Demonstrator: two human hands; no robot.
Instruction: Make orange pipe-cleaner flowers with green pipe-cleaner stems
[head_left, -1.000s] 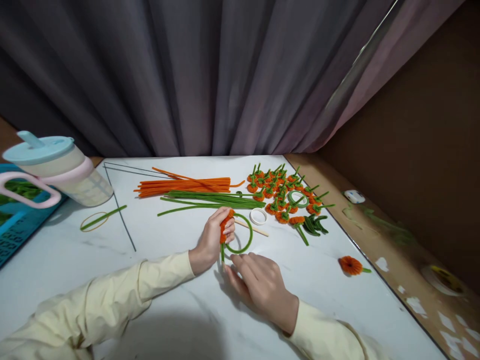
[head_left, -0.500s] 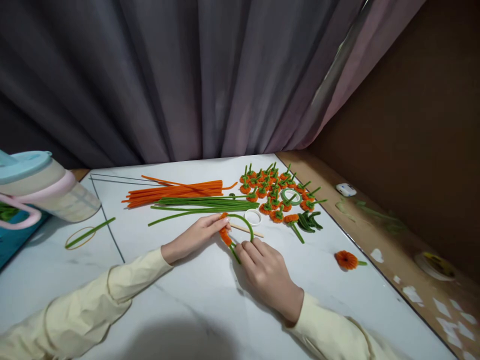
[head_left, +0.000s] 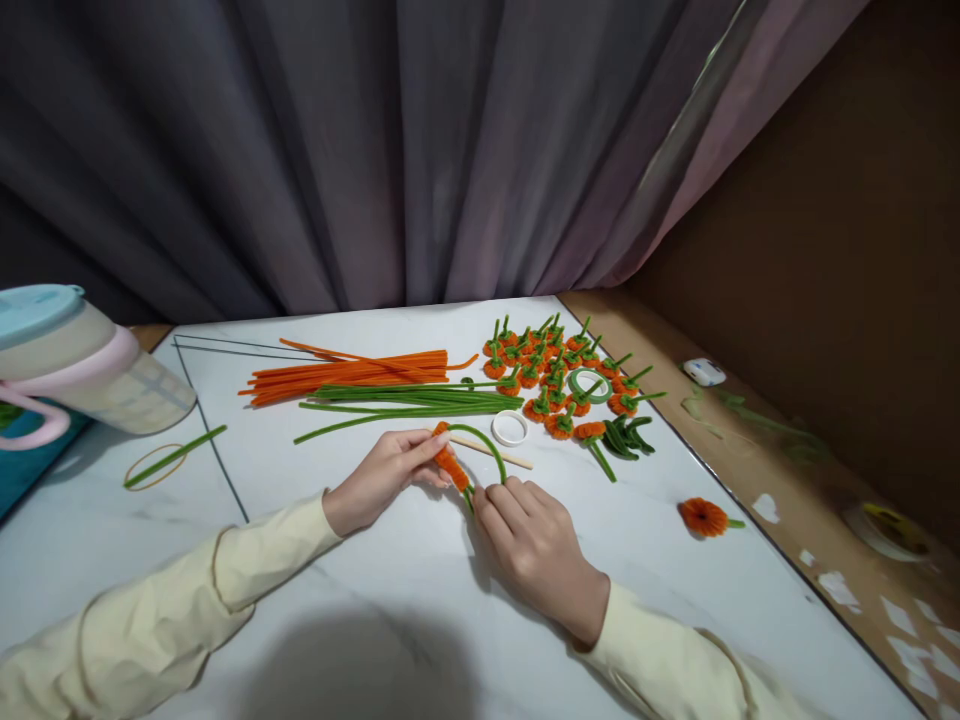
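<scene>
Between thumb and fingers, my left hand [head_left: 390, 475] pinches an orange pipe-cleaner piece [head_left: 453, 469], a short ribbed strip tilted down to the right. A green pipe cleaner [head_left: 487, 443] arches from the top of that piece over to my right hand [head_left: 529, 545]. My right fingers are curled closed on the green stem near the strip's lower end. Just beyond the hands lie a thin wooden stick [head_left: 495, 454] and a white ring [head_left: 510, 428]. Behind them are a bundle of green pipe cleaners [head_left: 420, 402] and a bundle of orange pipe cleaners [head_left: 352, 375].
Several small orange pumpkins with green stems [head_left: 559, 425] crowd the back right, around a green tape roll [head_left: 589, 385]. Dark green curled pieces [head_left: 628, 437] lie beside them. One pumpkin [head_left: 703, 517] sits apart near the right edge. A tumbler [head_left: 97, 365] stands at left.
The orange piece has turned slightly and its green loop has shifted a little in my hands. The whole view has also moved slightly. Both hands keep their grip.
</scene>
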